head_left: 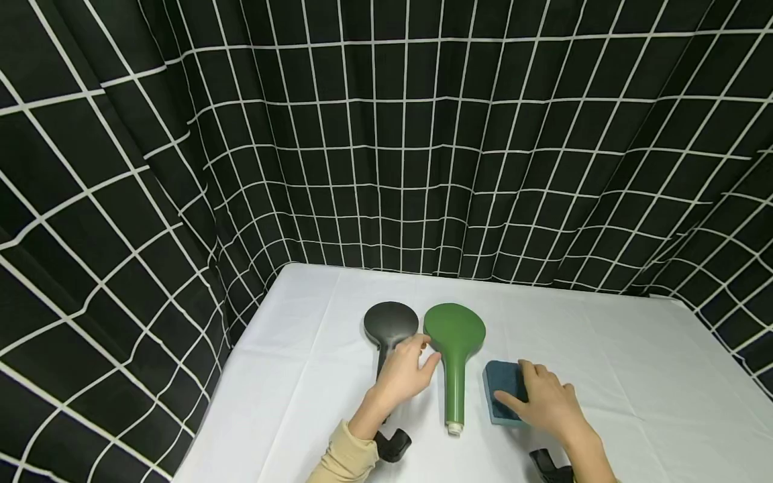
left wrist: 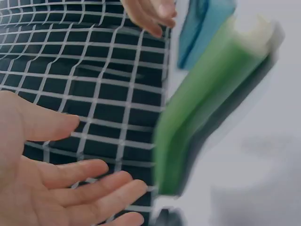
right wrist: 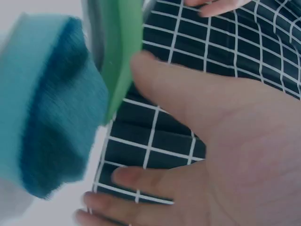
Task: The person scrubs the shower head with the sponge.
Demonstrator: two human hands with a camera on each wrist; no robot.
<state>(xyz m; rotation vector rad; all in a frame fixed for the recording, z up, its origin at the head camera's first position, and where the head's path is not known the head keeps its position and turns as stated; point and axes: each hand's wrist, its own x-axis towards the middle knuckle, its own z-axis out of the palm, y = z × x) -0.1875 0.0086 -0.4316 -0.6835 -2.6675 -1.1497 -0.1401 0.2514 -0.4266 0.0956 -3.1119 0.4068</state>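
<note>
A green shower head [head_left: 454, 329] with a white threaded end lies on the white table, its round head pointing away from me. Left of it lies a black shower head [head_left: 389, 322], its handle partly hidden behind my left hand [head_left: 403, 369]. That hand hovers above the two, thumb and fingers apart, holding nothing; in the left wrist view the green handle [left wrist: 202, 99] looks blurred. To the right is a thick blue sponge [head_left: 501, 379] with a darker fuzzy top. Over its right side hovers my right hand [head_left: 549, 402], fingers spread; the right wrist view shows a gap between hand and sponge [right wrist: 66, 108].
A white cloth covers the table [head_left: 604, 349]. Behind it and along both sides hangs a black curtain [head_left: 386, 161] with a white grid. Black wrist mounts [head_left: 392, 445] sit beside both wrists, low over the table.
</note>
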